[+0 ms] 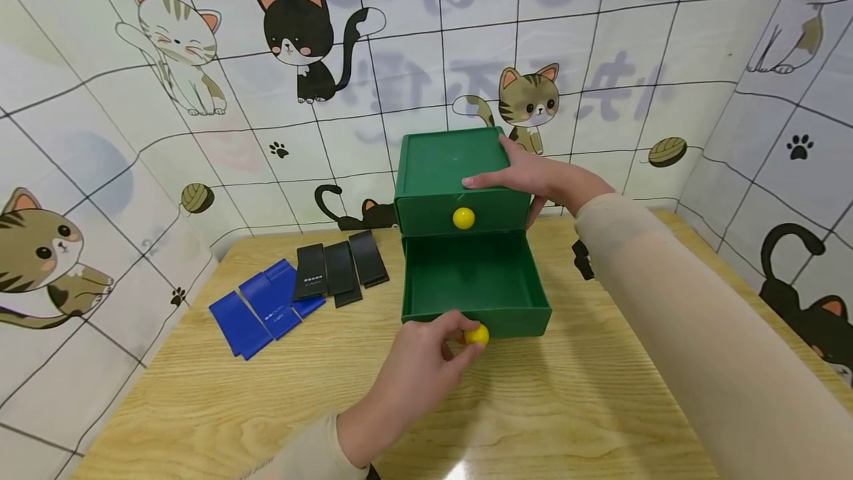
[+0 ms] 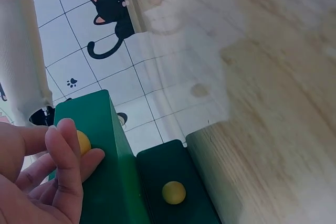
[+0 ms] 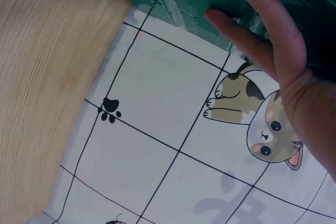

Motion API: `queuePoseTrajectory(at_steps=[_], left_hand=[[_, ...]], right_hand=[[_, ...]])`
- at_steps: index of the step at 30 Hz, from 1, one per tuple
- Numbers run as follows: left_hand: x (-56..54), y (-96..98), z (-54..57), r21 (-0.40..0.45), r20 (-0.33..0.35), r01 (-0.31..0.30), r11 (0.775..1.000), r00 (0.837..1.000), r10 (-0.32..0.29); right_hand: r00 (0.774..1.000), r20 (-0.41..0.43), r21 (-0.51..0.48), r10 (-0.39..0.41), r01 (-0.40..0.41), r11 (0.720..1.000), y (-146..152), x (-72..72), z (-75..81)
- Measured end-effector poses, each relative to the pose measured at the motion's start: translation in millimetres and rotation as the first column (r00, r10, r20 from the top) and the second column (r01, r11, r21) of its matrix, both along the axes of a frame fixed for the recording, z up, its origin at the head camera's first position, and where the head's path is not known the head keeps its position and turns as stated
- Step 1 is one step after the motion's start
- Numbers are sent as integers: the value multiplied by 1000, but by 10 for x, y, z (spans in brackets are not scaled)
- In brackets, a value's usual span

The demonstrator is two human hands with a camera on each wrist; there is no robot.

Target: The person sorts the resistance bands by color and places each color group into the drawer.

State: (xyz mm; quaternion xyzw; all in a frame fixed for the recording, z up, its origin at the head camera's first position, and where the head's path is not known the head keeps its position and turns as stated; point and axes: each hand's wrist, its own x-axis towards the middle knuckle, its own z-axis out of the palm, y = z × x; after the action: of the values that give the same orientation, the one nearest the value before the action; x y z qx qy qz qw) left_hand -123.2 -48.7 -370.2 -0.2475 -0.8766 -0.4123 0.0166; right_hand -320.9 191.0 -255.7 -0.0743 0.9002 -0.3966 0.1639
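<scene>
A small green drawer cabinet [image 1: 453, 161] stands on the table, its upper drawer [image 1: 426, 216] closed and its lower drawer [image 1: 513, 323] pulled out toward me. My left hand [image 1: 420, 361] pinches the yellow ball knob [image 1: 477, 335] of the lower drawer between thumb and fingers. In the left wrist view that grip shows close up, beside the upper drawer's yellow knob [image 2: 174, 192]. My right hand [image 1: 533, 172] rests on the cabinet's top right edge, fingers extended over the top and down the side. The right wrist view shows its straight fingers [image 3: 241, 35] against the green side.
Left of the cabinet lie several black flat packets [image 1: 340, 269] and blue flat packets [image 1: 263, 310], partly overlapping. A small black object [image 1: 583, 260] sits right of the cabinet, near my right sleeve. A cat-print wall covering [image 1: 413, 58] rises behind the wooden table [image 1: 566, 406].
</scene>
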Motion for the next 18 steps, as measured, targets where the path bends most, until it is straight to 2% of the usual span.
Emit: queuePoseTrajectory(at_steps=[18], left_hand=[[43,1,-43,-89,-125,-1,996,992,-10]], right_hand=[[1000,-6,-3,4,-4,1000,-1,8,-4]])
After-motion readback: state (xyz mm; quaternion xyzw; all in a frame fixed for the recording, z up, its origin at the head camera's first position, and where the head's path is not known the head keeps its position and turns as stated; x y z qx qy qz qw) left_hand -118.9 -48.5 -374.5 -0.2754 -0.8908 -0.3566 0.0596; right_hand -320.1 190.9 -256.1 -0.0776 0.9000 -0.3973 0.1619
